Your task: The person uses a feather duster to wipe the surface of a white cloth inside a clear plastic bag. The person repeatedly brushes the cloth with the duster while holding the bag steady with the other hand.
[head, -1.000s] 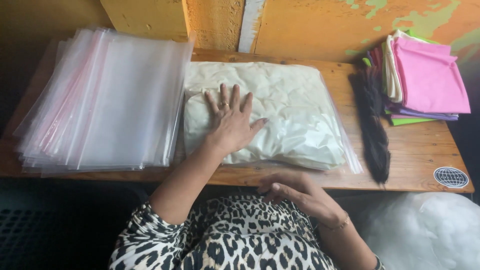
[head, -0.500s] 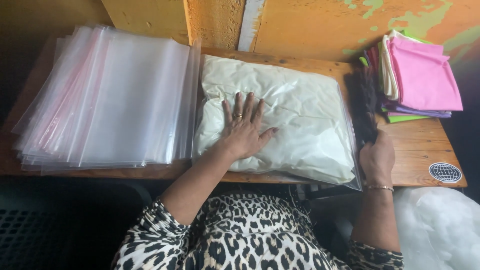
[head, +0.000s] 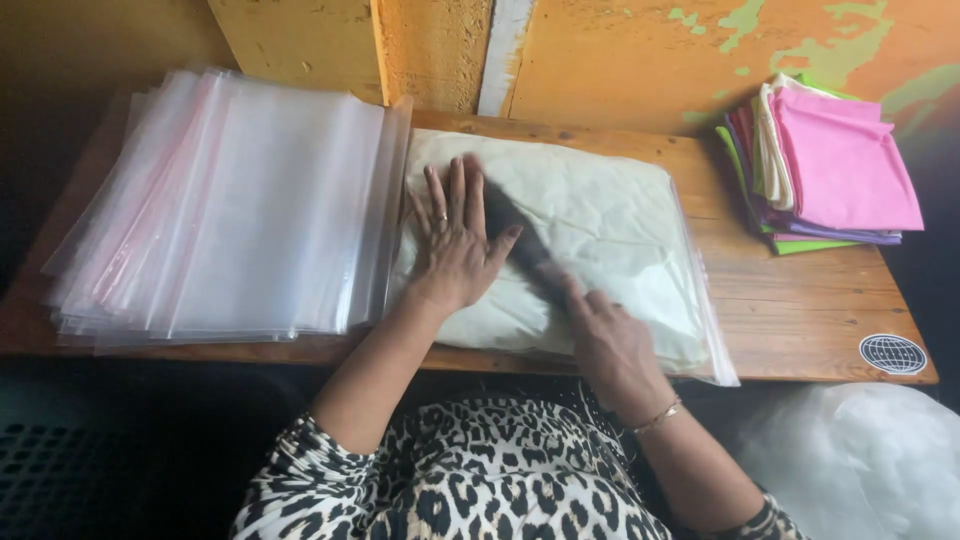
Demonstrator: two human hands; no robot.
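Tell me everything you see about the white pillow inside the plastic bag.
The white pillow is soft, wrinkled cream fabric sealed in a clear plastic bag. It lies flat on the wooden table, beside the stack of clear bags. The left hand presses flat on it; the right hand draws a dark brush-like thing across it.

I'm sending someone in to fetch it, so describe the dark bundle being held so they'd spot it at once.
On the wooden table, find the white stuffed bag in the middle. The dark bundle lies slanted across it, gripped by the right hand beside the left hand. It alone is black and blurred.
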